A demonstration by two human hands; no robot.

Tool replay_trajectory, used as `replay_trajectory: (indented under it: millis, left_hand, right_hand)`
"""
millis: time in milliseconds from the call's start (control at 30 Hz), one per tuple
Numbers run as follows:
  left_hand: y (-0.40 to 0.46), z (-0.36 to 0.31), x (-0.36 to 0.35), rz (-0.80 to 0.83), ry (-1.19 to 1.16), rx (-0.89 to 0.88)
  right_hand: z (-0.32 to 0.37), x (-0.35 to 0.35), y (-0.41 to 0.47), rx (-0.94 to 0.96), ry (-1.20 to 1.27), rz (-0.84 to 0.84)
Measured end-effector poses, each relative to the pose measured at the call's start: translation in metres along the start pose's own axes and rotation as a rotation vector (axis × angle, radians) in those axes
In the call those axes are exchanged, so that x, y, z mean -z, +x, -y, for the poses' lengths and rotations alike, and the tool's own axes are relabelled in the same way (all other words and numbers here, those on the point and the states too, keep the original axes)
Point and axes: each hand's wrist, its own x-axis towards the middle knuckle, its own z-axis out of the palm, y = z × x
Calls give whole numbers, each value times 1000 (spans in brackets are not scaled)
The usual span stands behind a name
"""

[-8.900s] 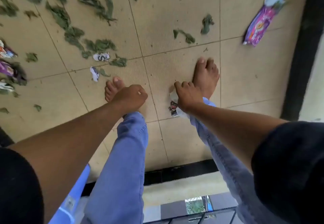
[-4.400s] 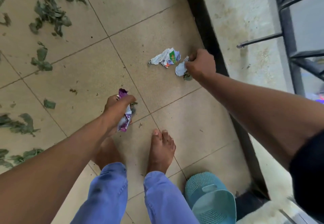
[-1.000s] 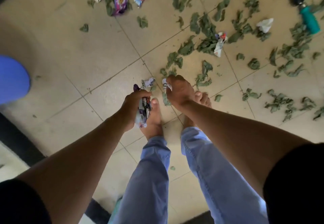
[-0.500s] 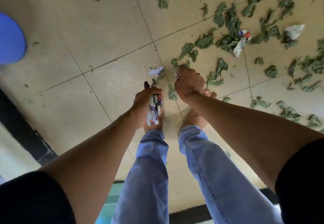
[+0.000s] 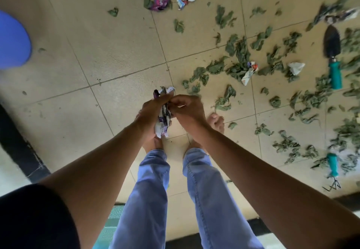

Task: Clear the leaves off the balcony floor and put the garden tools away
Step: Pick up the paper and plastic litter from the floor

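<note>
Head view shows that we have raised both hands from the floor since half a second ago. Our left hand (image 5: 150, 110) grips a crumpled bundle of purple-and-white wrappers (image 5: 163, 120); our right hand (image 5: 187, 106) pinches a scrap against that bundle, so the litter is being gathered into one fist. Both sets of fingers are curled closed on it. Scattered green leaves (image 5: 237, 61) lie on the beige tiled floor (image 5: 116, 54), well apart to our right. The teal-handled black trowel (image 5: 333, 54) and teal-handled hand rake (image 5: 332, 169) lie farther right, untouched.
</note>
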Motion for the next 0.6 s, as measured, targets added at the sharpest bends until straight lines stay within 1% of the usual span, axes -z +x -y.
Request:
replay_trajectory:
  millis: [100,133,167,200,267,333,400,467,600]
  left_hand:
    - [11,-6,7,-111,-77,0]
    - [15,-8,11,-141,-121,8]
    - [20,-11,15,-166,-157,20]
    - [25,-13,19,-182,-182,30]
    - [34,-16,30,-184,-220,46]
    - [42,-16,42,-179,-225,67]
    - [47,-16,53,-155,-192,86]
    - [51,-15,59,-134,-207,84]
    - [52,-12,64,-138,-150,81]
  right_hand:
    - [-1,-6,13,-31,-36,-122]
    - [-2,-6,19,4,-94,-176]
    - [-2,-5,24,76,-217,-214]
    - [-4,-4,31,167,-389,-225]
    - [-12,-6,51,326,-748,-178]
    - [-18,-13,74,394,-983,-75]
    - [-22,-20,92,443,-1106,19]
    - [-26,-27,106,472,-1180,71]
    - [-32,-38,117,481,-1258,41]
